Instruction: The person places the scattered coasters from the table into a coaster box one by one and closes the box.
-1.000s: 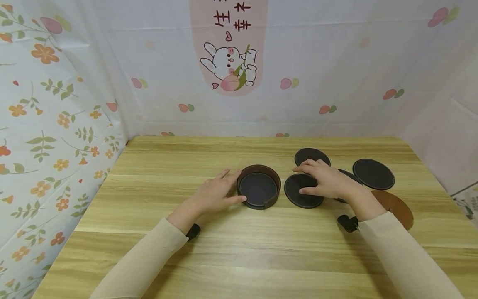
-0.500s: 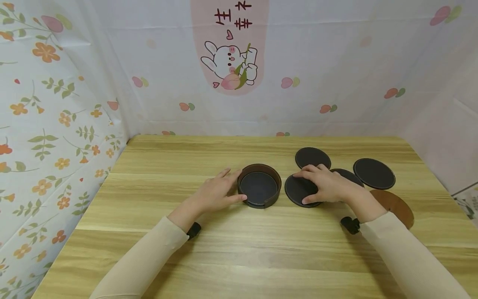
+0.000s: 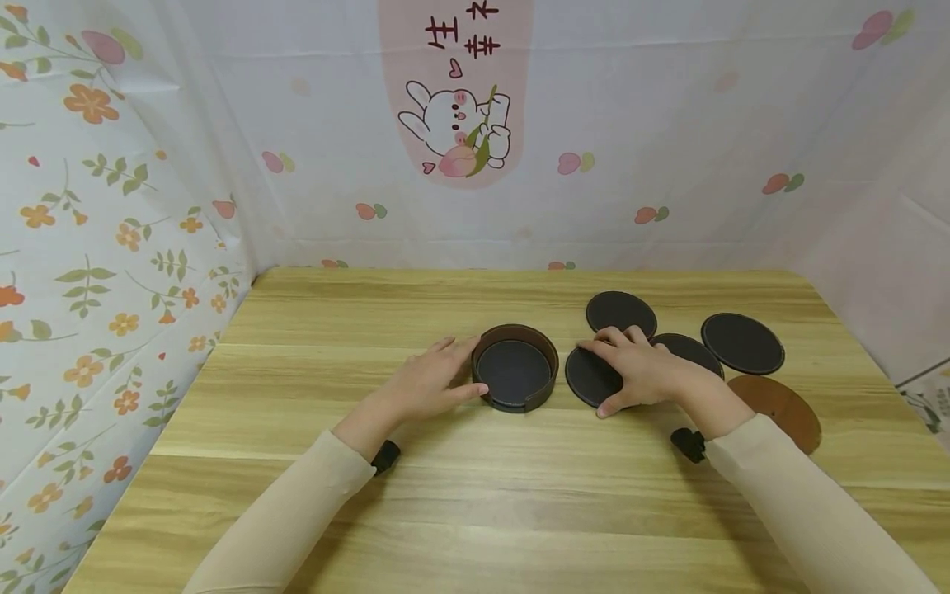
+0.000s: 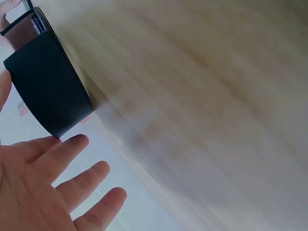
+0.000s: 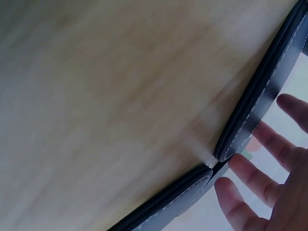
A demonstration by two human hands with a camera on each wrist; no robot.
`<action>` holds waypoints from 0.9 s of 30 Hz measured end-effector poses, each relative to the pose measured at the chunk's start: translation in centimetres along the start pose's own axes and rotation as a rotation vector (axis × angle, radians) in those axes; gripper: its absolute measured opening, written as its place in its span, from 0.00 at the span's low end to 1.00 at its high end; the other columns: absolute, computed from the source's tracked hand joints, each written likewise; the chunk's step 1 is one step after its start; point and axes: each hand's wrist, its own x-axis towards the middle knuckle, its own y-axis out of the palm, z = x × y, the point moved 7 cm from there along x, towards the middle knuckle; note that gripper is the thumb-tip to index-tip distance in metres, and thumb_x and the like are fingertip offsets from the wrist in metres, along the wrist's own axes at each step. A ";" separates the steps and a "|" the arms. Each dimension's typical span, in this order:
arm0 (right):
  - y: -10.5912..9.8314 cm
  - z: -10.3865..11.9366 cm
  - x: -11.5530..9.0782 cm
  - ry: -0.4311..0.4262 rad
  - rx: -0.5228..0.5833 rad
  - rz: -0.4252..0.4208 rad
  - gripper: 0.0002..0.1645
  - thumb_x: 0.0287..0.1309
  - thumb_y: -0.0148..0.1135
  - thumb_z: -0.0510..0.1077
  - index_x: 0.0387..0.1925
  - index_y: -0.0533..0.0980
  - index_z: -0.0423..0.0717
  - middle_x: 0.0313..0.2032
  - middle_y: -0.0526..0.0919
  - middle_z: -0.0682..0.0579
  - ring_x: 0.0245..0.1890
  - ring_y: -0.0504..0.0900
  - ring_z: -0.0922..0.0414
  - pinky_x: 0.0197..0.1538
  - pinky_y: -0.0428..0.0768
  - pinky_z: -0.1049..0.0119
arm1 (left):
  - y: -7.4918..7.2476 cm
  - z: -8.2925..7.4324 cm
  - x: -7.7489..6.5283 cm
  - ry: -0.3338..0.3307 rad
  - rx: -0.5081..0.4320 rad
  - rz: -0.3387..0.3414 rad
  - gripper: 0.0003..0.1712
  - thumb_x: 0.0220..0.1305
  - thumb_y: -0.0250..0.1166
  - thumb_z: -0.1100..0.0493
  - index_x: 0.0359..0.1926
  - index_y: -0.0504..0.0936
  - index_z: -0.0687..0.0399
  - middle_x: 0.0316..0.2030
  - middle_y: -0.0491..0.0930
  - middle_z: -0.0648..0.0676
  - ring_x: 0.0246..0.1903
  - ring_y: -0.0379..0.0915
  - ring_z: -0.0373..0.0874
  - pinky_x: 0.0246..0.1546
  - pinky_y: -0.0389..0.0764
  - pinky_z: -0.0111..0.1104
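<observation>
A round black coaster holder (image 3: 551,388) with a brown inner wall stands mid-table, a black disc lying on its floor. At its left side, my left hand (image 3: 430,386) touches the outer wall with thumb and index finger, the other fingers spread in the left wrist view. Just right of the holder lies a stitched black coaster (image 3: 590,379). Over that coaster arches my right hand (image 3: 641,371), its thumb at the near edge and index fingertip toward the far edge. The right wrist view shows its other fingers (image 5: 276,144) loosely bent beside the coaster edges.
Around the right hand lie more black coasters: one behind (image 3: 619,312), one partly under the wrist (image 3: 690,352) and one farther right (image 3: 742,342). A brown disc (image 3: 779,412) lies beside the right forearm. Printed cloth (image 3: 475,223) hangs behind the wooden table (image 3: 475,511).
My right hand has lowered over the coaster beside the holder, its thumb shifting toward the coaster's near edge. My left hand and the holder have stayed in place.
</observation>
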 end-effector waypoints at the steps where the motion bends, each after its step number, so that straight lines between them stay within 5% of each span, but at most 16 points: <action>1: 0.0 0.0 0.1 -0.002 0.004 0.001 0.64 0.40 0.77 0.69 0.76 0.59 0.54 0.71 0.59 0.40 0.64 0.60 0.35 0.49 0.71 0.29 | 0.0 0.0 0.0 0.001 0.006 0.000 0.47 0.69 0.57 0.34 0.79 0.51 0.46 0.76 0.59 0.52 0.77 0.47 0.58 0.66 0.62 0.67; 10: 0.2 0.5 0.5 -0.027 0.012 -0.002 0.62 0.42 0.79 0.64 0.75 0.59 0.55 0.69 0.60 0.40 0.62 0.60 0.36 0.45 0.71 0.32 | -0.2 -0.6 0.1 0.074 0.054 -0.025 0.46 0.70 0.59 0.38 0.78 0.53 0.53 0.78 0.51 0.54 0.77 0.49 0.56 0.65 0.67 0.62; 27: 0.0 1.2 0.3 -0.026 -0.017 0.006 0.61 0.41 0.79 0.56 0.75 0.59 0.50 0.68 0.59 0.38 0.62 0.59 0.35 0.46 0.70 0.36 | -0.3 -0.9 0.1 0.131 0.035 -0.018 0.44 0.71 0.57 0.39 0.77 0.55 0.56 0.78 0.51 0.54 0.77 0.49 0.53 0.71 0.64 0.54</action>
